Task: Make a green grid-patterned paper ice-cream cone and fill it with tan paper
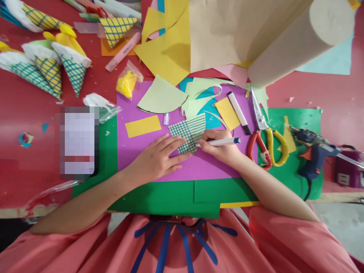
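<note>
On the middle of the purple sheet (131, 151), steady the grid-lined paper (196, 126) under the flat, unclenched left hand (157, 158) and, with the blue-ended marker (223, 142) pinched near its tip in the right hand (221, 152), draw evenly spaced lines using light pressure.
</note>
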Demonstrator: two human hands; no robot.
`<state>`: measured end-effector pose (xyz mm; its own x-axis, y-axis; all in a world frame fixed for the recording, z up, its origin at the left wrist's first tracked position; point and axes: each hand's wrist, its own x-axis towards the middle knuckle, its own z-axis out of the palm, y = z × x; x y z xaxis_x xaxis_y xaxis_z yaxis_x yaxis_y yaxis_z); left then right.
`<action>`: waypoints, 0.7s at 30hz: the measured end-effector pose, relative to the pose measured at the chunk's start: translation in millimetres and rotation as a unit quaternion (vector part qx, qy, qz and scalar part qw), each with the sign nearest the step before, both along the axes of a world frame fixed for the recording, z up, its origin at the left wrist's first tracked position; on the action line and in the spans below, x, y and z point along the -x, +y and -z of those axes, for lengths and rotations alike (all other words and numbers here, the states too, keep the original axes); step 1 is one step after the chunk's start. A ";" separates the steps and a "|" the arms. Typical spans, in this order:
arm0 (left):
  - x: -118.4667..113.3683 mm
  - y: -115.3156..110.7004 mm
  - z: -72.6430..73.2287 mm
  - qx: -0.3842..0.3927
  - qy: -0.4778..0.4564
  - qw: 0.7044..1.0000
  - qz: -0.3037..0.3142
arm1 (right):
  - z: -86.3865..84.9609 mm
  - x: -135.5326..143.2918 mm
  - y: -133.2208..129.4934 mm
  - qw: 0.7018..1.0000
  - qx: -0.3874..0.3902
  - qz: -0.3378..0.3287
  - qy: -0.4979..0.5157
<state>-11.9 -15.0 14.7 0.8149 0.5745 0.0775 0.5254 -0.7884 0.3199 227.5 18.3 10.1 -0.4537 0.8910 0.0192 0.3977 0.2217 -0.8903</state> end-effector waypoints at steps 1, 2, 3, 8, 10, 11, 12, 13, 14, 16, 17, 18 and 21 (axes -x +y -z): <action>0.0 0.1 -0.1 0.000 0.001 1.000 0.000 | 0.0 0.1 -0.2 1.000 -0.002 -0.001 0.000; 0.1 0.1 -0.2 0.000 0.001 1.000 0.001 | -0.3 0.3 -0.2 1.000 -0.003 -0.002 -0.002; 0.1 0.1 -0.3 0.001 0.001 1.000 0.001 | -0.9 0.5 -0.3 1.000 -0.004 -0.003 -0.005; 0.4 -0.4 -0.3 0.007 0.000 1.000 -0.002 | -5.7 2.1 0.4 1.000 0.001 -0.011 -0.019; 0.5 -0.6 0.1 0.008 0.001 1.000 -0.003 | -6.9 2.2 0.7 1.000 0.006 -0.015 -0.013; 0.6 -0.6 0.3 0.007 0.001 1.000 -0.003 | -7.2 2.1 0.9 1.000 0.008 -0.016 -0.010; 0.7 -0.6 0.6 0.005 0.003 1.000 -0.002 | -7.3 2.0 1.0 1.000 0.009 -0.017 -0.006; 0.8 -0.6 0.9 0.001 0.004 1.000 -0.002 | -7.3 1.8 1.1 1.000 0.010 -0.018 -0.004; 1.0 -0.5 1.1 -0.002 0.004 1.000 -0.001 | -7.2 1.7 1.1 1.000 0.011 -0.020 -0.002; 1.2 -0.4 1.1 -0.004 0.005 1.000 0.000 | -7.0 1.6 1.0 1.000 0.012 -0.022 -0.001; 1.2 -0.4 1.0 -0.004 0.004 1.000 0.000 | -6.9 1.6 0.8 1.000 0.012 -0.023 0.000; 1.1 -0.4 0.9 -0.003 0.004 1.000 -0.001 | -6.8 1.7 0.6 1.000 0.011 -0.023 0.001; 0.4 -0.6 0.5 -0.005 0.004 1.000 0.000 | -6.9 1.7 0.6 1.000 0.008 -0.024 0.004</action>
<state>-12.2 -15.6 14.2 0.8151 0.5741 0.0772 0.5284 -0.7916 0.3070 225.8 18.9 17.0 -0.4965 0.8680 0.0084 0.3800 0.2260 -0.8970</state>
